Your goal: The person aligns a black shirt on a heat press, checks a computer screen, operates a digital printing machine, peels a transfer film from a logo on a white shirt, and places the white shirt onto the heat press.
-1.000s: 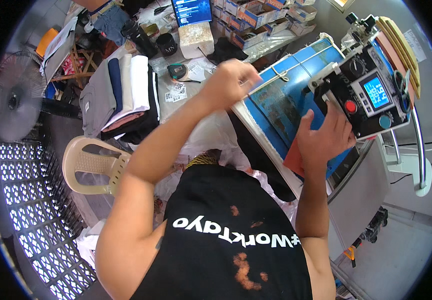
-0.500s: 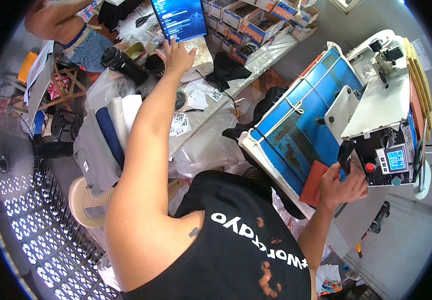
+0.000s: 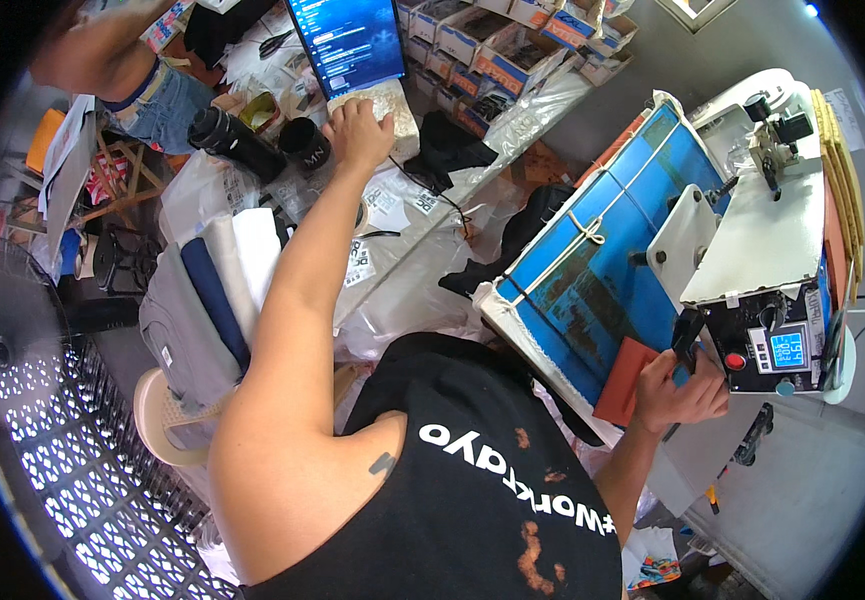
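Observation:
My left hand [image 3: 360, 135] reaches up the table with its fingers apart. It rests on a pale speckled block [image 3: 404, 108], just below an upright screen [image 3: 347, 45] lit blue with lines of text. On the right, my right hand [image 3: 680, 392] is closed around the black handle [image 3: 687, 335] of a heat press [image 3: 752, 240]. The press has a white body, a dark control panel with a small lit display [image 3: 785, 350] and a red button. Beside that hand, a reddish-orange pad [image 3: 622, 382] lies at the corner of a blue board [image 3: 592, 230] tied with cord.
A black bottle [image 3: 237, 143] and a black mug [image 3: 304, 145] stand left of the block. Folded garments [image 3: 187, 325] are stacked on a beige plastic chair [image 3: 157, 425]. Cardboard boxes [image 3: 472, 45] line the back. A fan [image 3: 17, 320] stands at far left; another person [image 3: 157, 100] is at upper left.
My left hand has drawn back from the screen's lower edge onto the block, its fingers less stretched. My right hand stays at the press handle. The whole view has shifted slightly.

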